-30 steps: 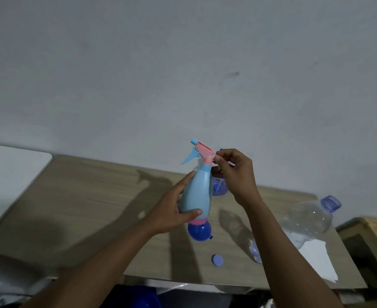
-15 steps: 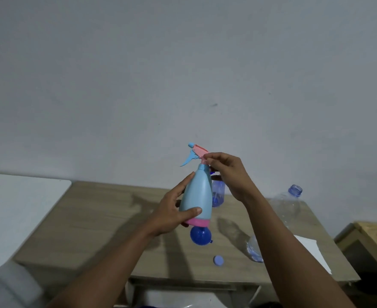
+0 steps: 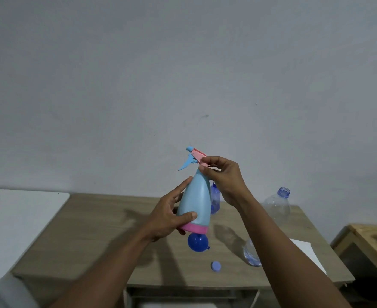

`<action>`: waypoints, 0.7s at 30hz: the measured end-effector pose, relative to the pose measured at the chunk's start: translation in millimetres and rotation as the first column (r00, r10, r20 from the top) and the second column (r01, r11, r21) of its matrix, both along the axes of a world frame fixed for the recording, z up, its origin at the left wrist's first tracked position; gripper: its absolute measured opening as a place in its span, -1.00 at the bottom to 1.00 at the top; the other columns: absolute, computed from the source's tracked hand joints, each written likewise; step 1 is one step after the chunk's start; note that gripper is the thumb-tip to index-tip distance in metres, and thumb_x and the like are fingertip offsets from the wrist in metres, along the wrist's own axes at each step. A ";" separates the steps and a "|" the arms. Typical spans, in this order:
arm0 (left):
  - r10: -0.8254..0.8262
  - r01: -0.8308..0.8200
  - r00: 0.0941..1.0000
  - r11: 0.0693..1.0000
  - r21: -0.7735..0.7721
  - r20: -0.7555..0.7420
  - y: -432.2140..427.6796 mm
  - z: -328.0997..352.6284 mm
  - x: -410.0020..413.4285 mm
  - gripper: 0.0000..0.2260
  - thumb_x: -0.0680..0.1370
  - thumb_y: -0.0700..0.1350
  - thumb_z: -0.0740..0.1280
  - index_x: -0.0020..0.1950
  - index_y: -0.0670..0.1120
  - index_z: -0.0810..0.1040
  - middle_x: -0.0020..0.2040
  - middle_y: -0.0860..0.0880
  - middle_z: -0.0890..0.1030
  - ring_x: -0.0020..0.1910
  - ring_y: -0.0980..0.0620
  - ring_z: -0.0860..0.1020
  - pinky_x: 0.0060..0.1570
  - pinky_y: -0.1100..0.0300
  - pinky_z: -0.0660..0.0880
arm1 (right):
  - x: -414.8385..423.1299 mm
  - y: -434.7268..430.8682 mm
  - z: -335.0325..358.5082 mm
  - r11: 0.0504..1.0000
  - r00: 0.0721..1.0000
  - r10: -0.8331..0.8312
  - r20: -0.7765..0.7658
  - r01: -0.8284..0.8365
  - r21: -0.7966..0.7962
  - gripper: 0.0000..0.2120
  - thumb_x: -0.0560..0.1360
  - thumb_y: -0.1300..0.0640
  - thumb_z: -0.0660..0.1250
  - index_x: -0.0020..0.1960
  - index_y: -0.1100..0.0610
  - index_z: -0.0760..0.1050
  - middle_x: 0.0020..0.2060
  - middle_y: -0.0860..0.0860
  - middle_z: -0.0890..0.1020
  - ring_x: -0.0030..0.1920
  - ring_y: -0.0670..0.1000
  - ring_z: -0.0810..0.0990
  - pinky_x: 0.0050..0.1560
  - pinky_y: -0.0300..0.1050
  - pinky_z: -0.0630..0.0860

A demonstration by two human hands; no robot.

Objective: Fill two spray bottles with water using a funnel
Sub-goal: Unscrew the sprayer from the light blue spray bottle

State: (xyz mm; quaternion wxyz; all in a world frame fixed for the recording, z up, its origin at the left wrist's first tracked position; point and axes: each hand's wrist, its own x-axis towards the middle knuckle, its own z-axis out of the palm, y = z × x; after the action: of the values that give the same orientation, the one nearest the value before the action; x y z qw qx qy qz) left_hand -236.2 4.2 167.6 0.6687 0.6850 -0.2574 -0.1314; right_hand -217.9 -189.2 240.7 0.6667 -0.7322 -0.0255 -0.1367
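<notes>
The left hand (image 3: 167,218) grips the lower body of the light-blue spray bottle (image 3: 197,201), held tilted above the wooden table (image 3: 94,230), while the right hand (image 3: 224,176) pinches its pink spray head (image 3: 196,154). On the table beneath it are a blue funnel (image 3: 197,242), a small cap (image 3: 215,266) and a clear water bottle (image 3: 276,205).

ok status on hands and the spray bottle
Left hand grips spray bottle body, held above table. Right hand pinches its pink head. Nothing blocking.

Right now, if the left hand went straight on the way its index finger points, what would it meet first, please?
Probably the right hand, pinching the spray head above the blue spray bottle that the left hand holds, though depth is unclear.
</notes>
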 end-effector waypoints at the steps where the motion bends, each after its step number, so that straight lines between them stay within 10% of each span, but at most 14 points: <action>1: 0.002 -0.002 1.000 1.000 0.001 0.004 0.7 0.3 -0.3 -0.21 0.36 0.01 0.56 0.46 0.38 0.25 0.35 0.04 0.44 0.15 -0.14 0.62 -0.26 -0.24 0.63 | 1.3 -0.7 0.1 1.000 1.000 0.028 -0.007 -0.028 -0.006 -0.84 0.47 0.27 0.47 0.03 0.11 0.68 0.01 0.05 0.67 -0.03 0.04 0.70 0.00 -0.08 0.65; 21: 0.062 -0.066 0.988 0.997 0.027 0.143 -0.2 7.5 -0.6 -0.23 0.37 0.04 0.54 0.47 0.37 0.23 0.39 0.23 0.41 0.32 0.03 0.48 0.07 -0.06 0.63 | -0.7 2.9 7.5 0.996 0.996 0.082 0.031 -0.081 -0.047 -0.83 0.52 0.24 0.41 0.06 0.03 0.64 0.06 -0.03 0.66 -0.04 -0.01 0.63 -0.05 -0.13 0.56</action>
State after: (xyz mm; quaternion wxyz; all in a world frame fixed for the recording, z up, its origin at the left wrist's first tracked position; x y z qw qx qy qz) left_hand -236.8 3.9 175.1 0.6416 0.7111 -0.2800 -0.0651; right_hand -218.6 -186.3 248.3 0.6543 -0.7433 -0.0695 -0.1210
